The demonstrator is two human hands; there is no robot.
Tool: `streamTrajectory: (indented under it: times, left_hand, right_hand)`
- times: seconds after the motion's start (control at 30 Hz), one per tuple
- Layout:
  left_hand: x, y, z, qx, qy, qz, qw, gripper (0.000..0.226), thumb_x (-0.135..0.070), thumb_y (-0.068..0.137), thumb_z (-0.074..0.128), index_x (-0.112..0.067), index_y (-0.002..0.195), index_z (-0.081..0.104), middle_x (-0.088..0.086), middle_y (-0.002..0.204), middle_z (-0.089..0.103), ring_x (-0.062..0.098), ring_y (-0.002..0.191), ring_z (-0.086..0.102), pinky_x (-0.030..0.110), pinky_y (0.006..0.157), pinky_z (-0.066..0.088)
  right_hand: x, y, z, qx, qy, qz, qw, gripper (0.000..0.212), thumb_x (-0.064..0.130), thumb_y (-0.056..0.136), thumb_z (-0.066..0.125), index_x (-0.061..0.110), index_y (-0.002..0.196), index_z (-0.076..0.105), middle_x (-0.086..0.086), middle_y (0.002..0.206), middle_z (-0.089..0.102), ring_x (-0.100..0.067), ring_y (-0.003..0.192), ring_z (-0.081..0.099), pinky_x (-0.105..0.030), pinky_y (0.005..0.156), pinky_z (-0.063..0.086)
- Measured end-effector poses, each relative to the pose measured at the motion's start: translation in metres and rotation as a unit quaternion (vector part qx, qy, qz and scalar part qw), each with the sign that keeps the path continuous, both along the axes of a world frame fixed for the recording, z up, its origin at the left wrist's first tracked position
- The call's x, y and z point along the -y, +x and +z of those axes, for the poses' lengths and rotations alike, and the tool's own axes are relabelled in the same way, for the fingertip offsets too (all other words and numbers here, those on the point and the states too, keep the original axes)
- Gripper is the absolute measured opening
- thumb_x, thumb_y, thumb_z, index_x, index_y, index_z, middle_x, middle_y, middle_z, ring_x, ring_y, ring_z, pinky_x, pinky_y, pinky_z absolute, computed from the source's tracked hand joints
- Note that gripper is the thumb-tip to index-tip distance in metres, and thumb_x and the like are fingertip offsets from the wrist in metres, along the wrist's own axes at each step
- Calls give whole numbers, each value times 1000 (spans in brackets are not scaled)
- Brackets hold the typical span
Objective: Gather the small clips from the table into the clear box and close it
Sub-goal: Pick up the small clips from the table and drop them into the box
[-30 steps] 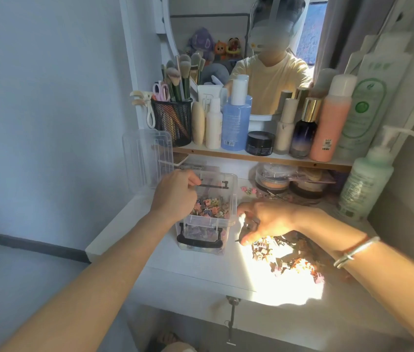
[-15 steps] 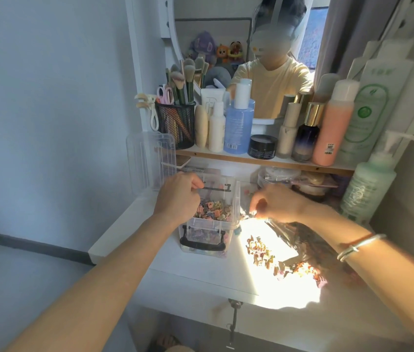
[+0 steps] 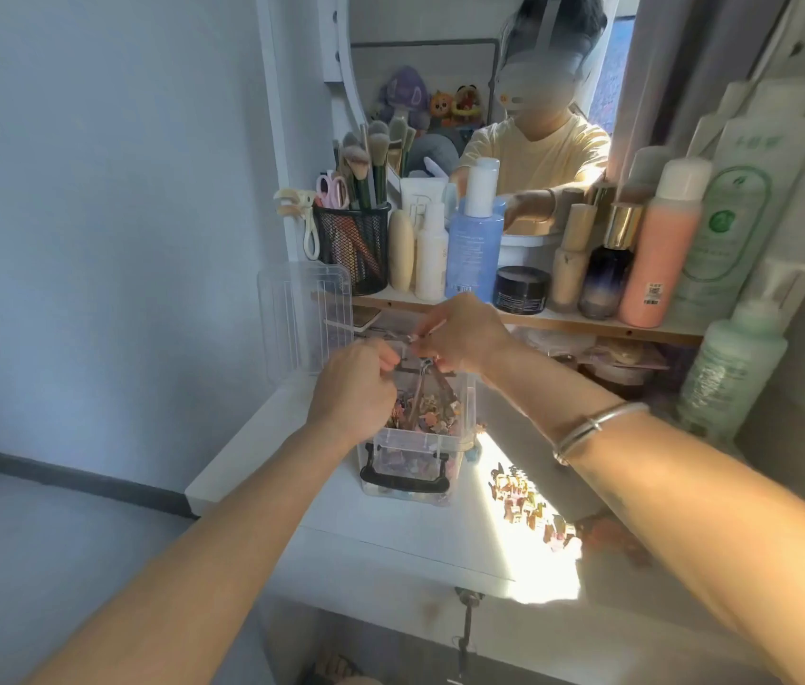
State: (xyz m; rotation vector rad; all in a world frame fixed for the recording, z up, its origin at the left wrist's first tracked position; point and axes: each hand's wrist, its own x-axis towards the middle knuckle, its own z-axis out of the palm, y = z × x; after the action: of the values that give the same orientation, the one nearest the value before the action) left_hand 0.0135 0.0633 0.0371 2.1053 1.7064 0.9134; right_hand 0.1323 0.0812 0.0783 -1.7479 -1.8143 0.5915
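Observation:
The clear box point(image 3: 415, 447) with a black handle stands open on the white table and holds several small coloured clips point(image 3: 432, 412). More small clips point(image 3: 521, 501) lie in a sunlit patch on the table to the right of the box. My left hand point(image 3: 356, 388) curls over the box's left rim, fingertips pinched. My right hand point(image 3: 462, 333), with a silver bangle on its wrist, hovers above the box's back edge. It is pinched on clips, with thin dark pieces hanging down into the box. The fingertips of both hands nearly touch. The clear lid point(image 3: 304, 318) leans upright behind and left of the box.
A wooden shelf point(image 3: 528, 318) just behind the box carries bottles, a black jar and a mesh brush holder point(image 3: 353, 247). A green pump bottle point(image 3: 731, 368) stands at the right. Bags and jars sit under the shelf. The table's front edge is close below the box.
My right hand lifted from the pile of clips on the table, moved left and up, and now sits over the box beside my left hand. The left hand stayed at the box.

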Motion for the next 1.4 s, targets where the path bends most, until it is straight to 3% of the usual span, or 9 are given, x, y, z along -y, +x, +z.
streamTrajectory:
  times: [0.2, 0.43, 0.6, 0.8, 0.9, 1.0, 1.07, 1.3, 1.4]
  left_hand:
    - [1, 0, 2, 10, -7, -1, 1000, 31, 4, 87, 43, -3, 115, 56, 12, 120, 61, 25, 112, 55, 29, 97, 40]
    - [0, -1, 2, 7, -8, 4, 1000, 33, 5, 86, 43, -5, 114, 57, 11, 118, 62, 25, 111, 55, 28, 93, 41]
    - [1, 0, 3, -2, -6, 5, 1000, 33, 5, 86, 44, -6, 114, 57, 11, 119, 62, 25, 111, 56, 29, 93, 42]
    - [3, -5, 5, -12, -1, 11, 1000, 33, 5, 86, 44, -5, 114, 58, 11, 119, 62, 24, 111, 56, 29, 93, 42]
    - [3, -7, 5, -16, 0, 14, 1000, 33, 6, 86, 44, -5, 114, 57, 11, 119, 62, 24, 111, 56, 29, 93, 42]
    - [2, -8, 5, -17, -1, 15, 1000, 32, 5, 86, 44, -5, 114, 57, 10, 120, 62, 23, 110, 56, 29, 94, 42]
    - [2, -7, 6, -16, 0, 14, 1000, 32, 5, 86, 44, -5, 114, 58, 11, 119, 62, 24, 110, 56, 28, 94, 42]
    - [1, -5, 4, -9, 0, 13, 1000, 32, 6, 85, 44, -4, 112, 58, 12, 117, 63, 25, 108, 56, 30, 92, 43]
    - [1, -4, 5, -6, -2, 16, 1000, 33, 7, 84, 44, -4, 113, 58, 12, 117, 63, 26, 108, 56, 30, 92, 43]
  right_hand:
    - [6, 17, 12, 41, -45, 8, 998, 39, 26, 85, 63, -1, 113, 62, -18, 118, 64, -31, 102, 65, -37, 89, 52]
    - [17, 65, -14, 52, -88, 23, 995, 22, 2, 87, 57, 1, 109, 61, -21, 112, 65, -21, 82, 67, -25, 69, 57]
    - [14, 59, -50, 146, -177, 151, 962, 72, 31, 79, 69, 19, 140, 34, 0, 142, 43, -23, 128, 43, -26, 98, 37]
    - [-7, 53, -63, 223, -183, 149, 946, 88, 43, 70, 74, 19, 143, 30, -5, 147, 36, -25, 135, 33, -34, 110, 26]
    - [-12, 56, -65, 186, -185, 137, 955, 86, 38, 73, 73, 19, 144, 27, -6, 146, 39, -25, 132, 38, -27, 105, 31]
    - [-18, 59, -71, 152, -138, 129, 970, 66, 33, 78, 70, 18, 137, 43, -7, 132, 55, -16, 97, 56, 2, 62, 40]
    - [-19, 60, -72, 130, -111, 123, 978, 43, 22, 79, 70, 12, 120, 61, -8, 116, 65, -6, 71, 54, 1, 44, 38]
    - [2, 68, -50, 160, -102, 137, 972, 9, 5, 83, 63, 8, 87, 70, -4, 92, 68, -6, 70, 61, -15, 63, 53]
    - [8, 72, -13, 50, -25, 82, 995, 16, 7, 84, 62, 19, 75, 64, 4, 81, 65, -7, 68, 63, -16, 60, 52]
